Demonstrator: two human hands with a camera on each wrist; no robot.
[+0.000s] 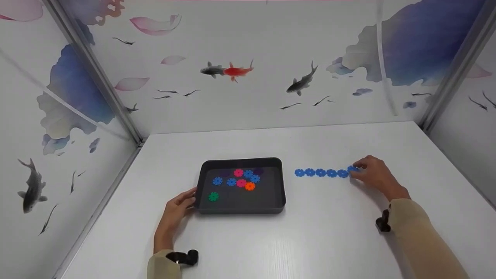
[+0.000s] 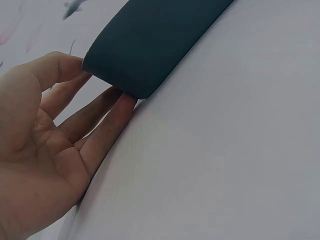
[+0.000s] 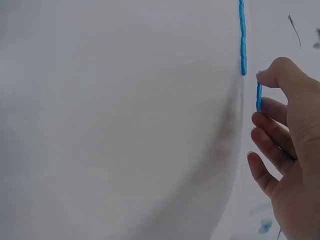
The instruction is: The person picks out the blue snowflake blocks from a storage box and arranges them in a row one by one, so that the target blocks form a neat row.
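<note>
My right hand (image 1: 376, 176) pinches a blue notched, flower-shaped disc (image 3: 259, 97) on edge between thumb and forefinger, the other fingers loosely bent. Beside it, a straight row of several blue flower-shaped discs (image 1: 320, 173) lies on the white table. In the right wrist view a small gap shows between the held disc and the row's end. My left hand (image 1: 176, 211) rests its fingertips against the left outer wall of a dark shallow tray (image 1: 240, 210), thumb near the rim and the other fingers lower down, as the left wrist view shows.
Inside the tray lie loose flower-shaped discs: several blue ones (image 1: 217, 181), two pink ones (image 1: 238, 173), an orange one (image 1: 250, 186), a green one (image 1: 213, 197) and dark purple ones (image 1: 258, 171). White panels printed with fish (image 1: 238, 71) enclose the table (image 1: 310, 244) at the back and sides.
</note>
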